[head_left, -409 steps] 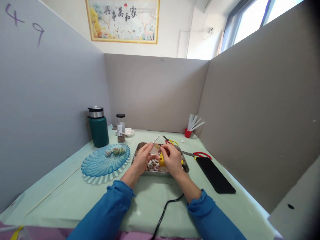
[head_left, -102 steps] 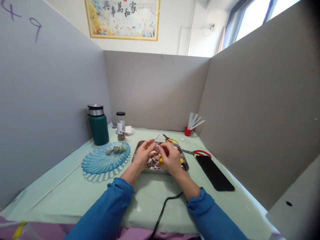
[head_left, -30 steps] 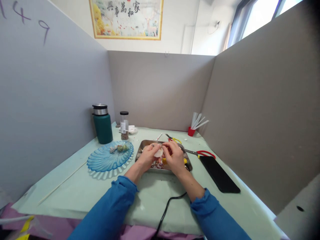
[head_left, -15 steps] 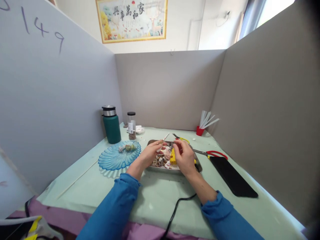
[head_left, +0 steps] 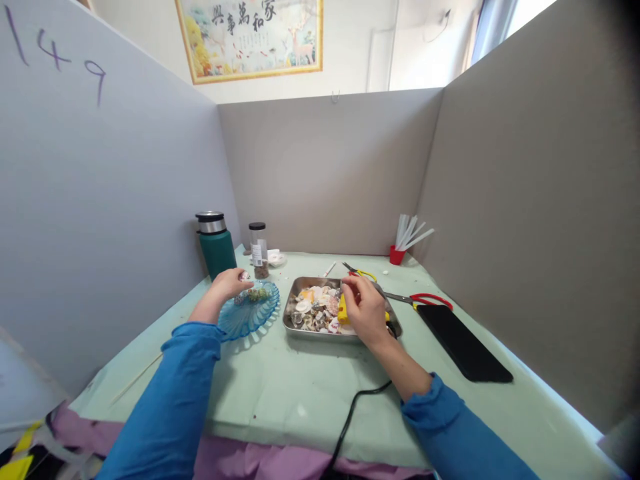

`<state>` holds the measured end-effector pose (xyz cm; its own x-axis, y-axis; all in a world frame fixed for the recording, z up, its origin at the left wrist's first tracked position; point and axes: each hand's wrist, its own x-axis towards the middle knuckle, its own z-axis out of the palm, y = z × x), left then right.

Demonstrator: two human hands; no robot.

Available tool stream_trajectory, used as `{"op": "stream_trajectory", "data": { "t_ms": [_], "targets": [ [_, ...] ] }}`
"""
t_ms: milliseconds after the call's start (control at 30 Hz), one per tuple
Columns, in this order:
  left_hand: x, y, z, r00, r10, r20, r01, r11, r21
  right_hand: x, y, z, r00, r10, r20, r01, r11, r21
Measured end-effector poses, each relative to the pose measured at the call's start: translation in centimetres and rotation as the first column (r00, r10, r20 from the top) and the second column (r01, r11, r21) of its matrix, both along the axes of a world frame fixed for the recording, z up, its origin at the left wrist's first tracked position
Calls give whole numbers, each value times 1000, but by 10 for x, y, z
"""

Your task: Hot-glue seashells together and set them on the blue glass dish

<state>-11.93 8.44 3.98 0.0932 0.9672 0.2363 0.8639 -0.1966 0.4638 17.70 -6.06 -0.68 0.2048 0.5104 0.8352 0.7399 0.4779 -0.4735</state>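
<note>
My left hand [head_left: 227, 283] reaches out over the blue scalloped glass plate [head_left: 245, 317], fingers pinched on a small shell at the plate's far edge. A short row of small shells [head_left: 253, 295] lies on that plate. My right hand [head_left: 366, 308] hovers over the right side of the steel tray [head_left: 295, 325], fingers curled, thumb and forefinger pressed together; whether anything is between them I cannot make out. The tray holds several mixed seashells [head_left: 315, 310] and a yellow glue gun [head_left: 343, 311], partly hidden behind my right hand.
A green flask [head_left: 215, 243] and a small jar [head_left: 258, 249] stand at the back left. Yellow-handled scissors [head_left: 361, 272], red-handled scissors [head_left: 425, 301], a red cup of white sticks [head_left: 400, 250] and a black phone [head_left: 463, 341] lie to the right. A black cord [head_left: 353, 413] runs toward me. Grey partitions enclose three sides.
My left hand has left the tray and swung left over the blue plate, carrying a small shell. My right hand stays over the tray. The head has turned a little.
</note>
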Motion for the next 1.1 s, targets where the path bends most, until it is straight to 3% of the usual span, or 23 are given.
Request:
{"op": "stream_trajectory", "data": {
  "t_ms": [100, 233, 333, 433, 533, 600, 733, 867, 933, 1100],
  "targets": [
    [-14, 14, -10, 985, 47, -168, -54, 998, -37, 0, 0, 1, 1000, 1, 3, -1, 1000, -2],
    [-22, 24, -22, 990, 49, -133, -63, 993, -102, 0, 0, 1, 1000, 9, -1, -9, 1000, 3],
    [-23, 21, -17, 992, 82, -93, -94, 987, -131, 1, 0, 1, 1000, 13, -4, -13, 1000, 1],
    [-15, 10, -3, 993, 96, -68, -100, 993, -69, 1, 0, 0, 1000, 17, -4, -17, 1000, 1],
    [9, -7, 9, 998, 58, -1, -58, 998, -5, 1, 0, 0, 1000, 18, -9, -18, 1000, -10],
    [33, -19, 13, 995, -47, 89, 40, 996, 79, 2, 0, 1, 1000, 21, -13, -21, 999, -32],
    [86, -40, 7, 955, -248, 164, 222, 962, 161, 14, 0, 8, 999, 44, 26, -39, 987, -157],
    [127, -53, -8, 907, -420, -27, 420, 902, 102, 38, -7, 19, 980, 64, 189, 10, 930, -367],
    [138, -55, -15, 902, -418, -105, 425, 903, 61, 49, -13, 23, 953, 53, 299, 89, 892, -442],
    [147, -51, -33, 908, -369, -200, 376, 927, -3, 61, -25, 22, 877, 36, 479, 234, 840, -490]
  ]
}}
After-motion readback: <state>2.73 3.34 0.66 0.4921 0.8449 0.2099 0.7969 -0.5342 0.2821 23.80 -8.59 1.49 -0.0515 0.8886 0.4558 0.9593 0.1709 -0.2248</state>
